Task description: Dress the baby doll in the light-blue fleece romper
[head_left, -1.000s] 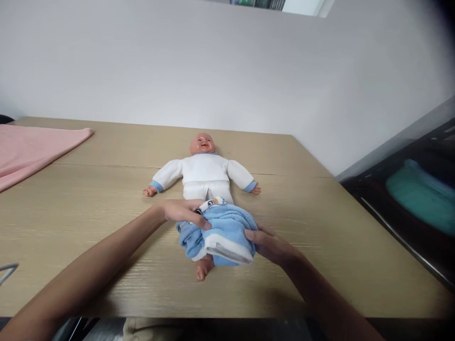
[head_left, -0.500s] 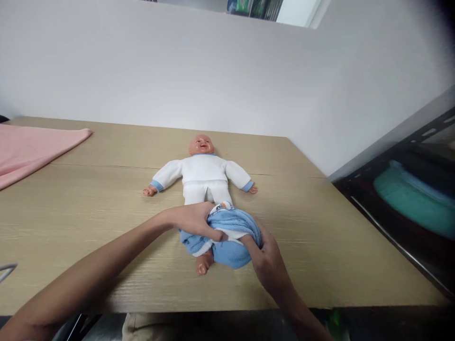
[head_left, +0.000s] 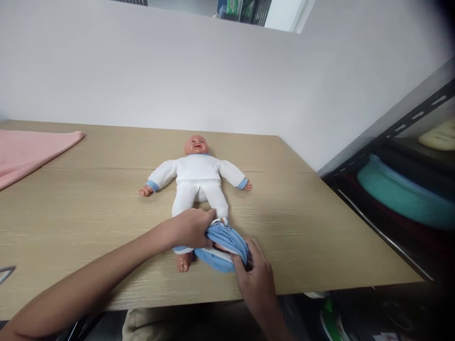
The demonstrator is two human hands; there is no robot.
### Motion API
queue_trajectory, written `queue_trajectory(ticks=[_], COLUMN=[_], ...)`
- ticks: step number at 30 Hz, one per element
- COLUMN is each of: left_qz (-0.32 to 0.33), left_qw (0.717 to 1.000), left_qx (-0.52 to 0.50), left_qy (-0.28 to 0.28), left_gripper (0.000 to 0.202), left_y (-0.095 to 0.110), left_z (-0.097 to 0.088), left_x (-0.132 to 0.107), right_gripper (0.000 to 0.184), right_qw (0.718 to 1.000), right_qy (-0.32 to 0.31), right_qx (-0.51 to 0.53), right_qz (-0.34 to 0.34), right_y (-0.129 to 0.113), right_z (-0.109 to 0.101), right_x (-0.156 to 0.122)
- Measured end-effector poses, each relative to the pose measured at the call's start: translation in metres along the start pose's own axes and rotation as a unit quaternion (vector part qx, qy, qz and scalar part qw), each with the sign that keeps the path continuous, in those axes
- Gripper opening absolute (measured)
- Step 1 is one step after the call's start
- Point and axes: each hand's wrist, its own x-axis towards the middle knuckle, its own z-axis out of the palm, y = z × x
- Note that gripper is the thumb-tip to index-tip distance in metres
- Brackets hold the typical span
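Observation:
A baby doll (head_left: 198, 168) in a white top with blue cuffs lies face up on the table, head away from me, arms spread. Around its lower leg on the right side bunch blue terry pants (head_left: 227, 239) with a white inner edge. My left hand (head_left: 194, 228) pinches their upper left edge beside the doll's knee. On the other side, my right hand (head_left: 254, 272) grips the pants with the thumb in front. The doll's foot on the right is hidden in the cloth. Its other bare foot (head_left: 184, 262) sticks out below my left wrist.
On the wooden table (head_left: 106, 203), a pink cloth (head_left: 31, 150) lies at the far left. A thin metal piece (head_left: 7, 272) shows at the left edge. To the right stands a dark shelf rack (head_left: 398, 130) holding a teal item (head_left: 401, 194). A white wall backs the table.
The pants have slid off the doll's leg on the left and now bunch around the other leg. Both hands shifted slightly toward me with the cloth. The view moved a little to the right.

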Motion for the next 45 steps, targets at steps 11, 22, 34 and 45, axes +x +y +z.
queue_trajectory(ticks=[11, 22, 34, 45], left_qz=[0.052, 0.065, 0.189, 0.13], left_qw=[0.974, 0.95, 0.93, 0.966], left_qx=[-0.217, -0.303, -0.316, -0.185], left_qy=[0.043, 0.031, 0.009, 0.123], left_gripper=[0.063, 0.061, 0.031, 0.05], left_y=[-0.03, -0.034, -0.052, -0.046], left_z=[0.001, -0.009, -0.014, -0.009], left_x=[0.015, 0.013, 0.015, -0.01], right_gripper=[0.045, 0.053, 0.016, 0.035], right_qw=[0.975, 0.94, 0.962, 0.946], right_qy=[-0.079, -0.07, -0.113, -0.259], right_qx=[0.194, 0.333, 0.205, 0.112], right_qz=[0.072, 0.009, -0.141, -0.159], right_y=[-0.002, 0.004, -0.004, -0.023], right_z=[0.013, 0.021, -0.012, -0.037], right_x=[0.02, 0.017, 0.074, 0.098])
